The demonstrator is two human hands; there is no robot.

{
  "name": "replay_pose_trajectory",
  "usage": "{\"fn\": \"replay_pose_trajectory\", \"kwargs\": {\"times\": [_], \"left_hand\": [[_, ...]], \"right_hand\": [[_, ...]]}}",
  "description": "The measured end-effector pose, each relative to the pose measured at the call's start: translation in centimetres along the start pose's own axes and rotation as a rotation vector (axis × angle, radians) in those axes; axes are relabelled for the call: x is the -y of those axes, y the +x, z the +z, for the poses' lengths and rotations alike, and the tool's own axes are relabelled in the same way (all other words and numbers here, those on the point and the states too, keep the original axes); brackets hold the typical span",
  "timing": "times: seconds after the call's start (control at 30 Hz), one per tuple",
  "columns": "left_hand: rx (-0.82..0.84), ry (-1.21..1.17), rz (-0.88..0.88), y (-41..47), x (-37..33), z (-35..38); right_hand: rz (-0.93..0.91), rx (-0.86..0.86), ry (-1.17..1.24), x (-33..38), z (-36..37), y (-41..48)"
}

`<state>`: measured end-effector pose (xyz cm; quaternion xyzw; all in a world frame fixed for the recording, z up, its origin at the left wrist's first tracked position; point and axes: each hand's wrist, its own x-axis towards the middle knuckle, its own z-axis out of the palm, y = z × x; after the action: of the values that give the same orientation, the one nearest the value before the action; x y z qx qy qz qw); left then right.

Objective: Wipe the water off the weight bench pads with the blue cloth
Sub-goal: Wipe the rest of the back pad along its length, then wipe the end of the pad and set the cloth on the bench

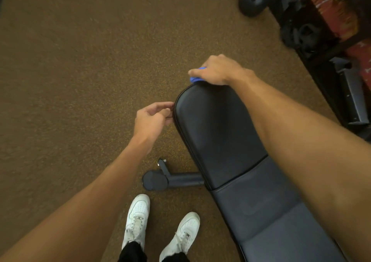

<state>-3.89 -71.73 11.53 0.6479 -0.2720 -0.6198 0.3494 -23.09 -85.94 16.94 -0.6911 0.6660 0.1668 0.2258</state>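
Head camera view, looking down along a black padded weight bench that runs from the lower right toward the middle of the frame. The longer pad (216, 131) lies farther away, its rounded end pointing away from the person; the second pad (271, 211) lies nearer, with a narrow seam between the two.

The right hand (215, 71) rests on the far rounded end of the longer pad, fingers curled over a bunched blue cloth (196, 79). Only a small fold of the cloth shows, under the thumb and at the knuckles, touching the pad's end.

The left hand (152, 119) is at the pad's left edge, near the far corner. Its fingers are curled with the tips against the side of the pad; whether they pinch the edge or only touch it is hard to tell from this angle.

Beneath the bench, a dark round foot bar (176, 179) sticks out to the left on speckled brown flooring (80, 61). Two white shoes (138, 215) stand beside the bench at the bottom. Dark gym equipment (301, 33), blurred, fills the upper right corner.
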Motion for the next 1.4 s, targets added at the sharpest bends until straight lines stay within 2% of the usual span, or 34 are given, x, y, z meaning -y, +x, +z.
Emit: {"fn": "replay_pose_trajectory", "kwargs": {"times": [0.07, 0.13, 0.23, 0.33, 0.43, 0.57, 0.67, 0.77, 0.83, 1.0, 1.1, 1.23, 1.3, 1.4], "left_hand": [[0.014, 0.003, -0.009, -0.1, 0.2, -0.3], [0.017, -0.008, -0.018, -0.3, 0.4, -0.4], [0.021, -0.023, -0.027, -0.7, 0.5, -0.6], [0.051, -0.015, -0.02, -1.1, 0.4, -1.1], [0.078, -0.046, -0.069, -0.9, 0.8, -1.8], [0.035, -0.157, -0.171, -1.0, 1.8, -2.6], [-0.014, -0.164, -0.168, -1.5, 2.5, -3.3], [-0.038, -0.179, -0.145, -2.2, 2.7, -3.7], [-0.028, -0.176, -0.116, -2.5, 2.5, -3.5], [0.011, -0.175, -0.05, -2.8, 1.4, -1.9], [-0.027, -0.123, -0.01, -2.7, 0.2, -1.1], [-0.112, 0.026, 0.218, -3.3, -0.4, 0.6], [-0.116, 0.141, 0.349, -3.7, -0.5, 1.6], [-0.107, 0.317, 0.407, -3.7, -0.5, 2.6]], "right_hand": [[0.045, -0.044, -0.057, 0.3, 0.2, 0.1], [-0.062, -0.051, -0.124, 2.3, 1.3, -0.3], [-0.234, -0.058, -0.09, 3.8, 2.8, -1.4], [-0.132, -0.128, -0.027, 1.9, 2.1, -1.4], [-0.035, -0.173, -0.073, 2.2, 2.1, -1.8], [-0.277, -0.238, -0.188, 6.1, 4.9, -4.0], [-0.498, -0.311, -0.294, 6.3, 8.3, -6.5], [-0.61, -0.44, -0.207, 4.4, 11.1, -8.4], [-0.605, -0.462, -0.089, 3.2, 11.8, -9.7], [-0.548, -0.386, 0.113, 2.0, 11.3, -10.8], [-0.429, -0.442, 0.207, 0.8, 11.4, -10.6], [-0.235, -0.56, 0.351, 0.1, 13.3, -12.2], [-0.21, -0.527, 0.381, -0.1, 14.0, -13.4], [-0.248, -0.446, 0.483, -1.5, 14.3, -15.2]]}}
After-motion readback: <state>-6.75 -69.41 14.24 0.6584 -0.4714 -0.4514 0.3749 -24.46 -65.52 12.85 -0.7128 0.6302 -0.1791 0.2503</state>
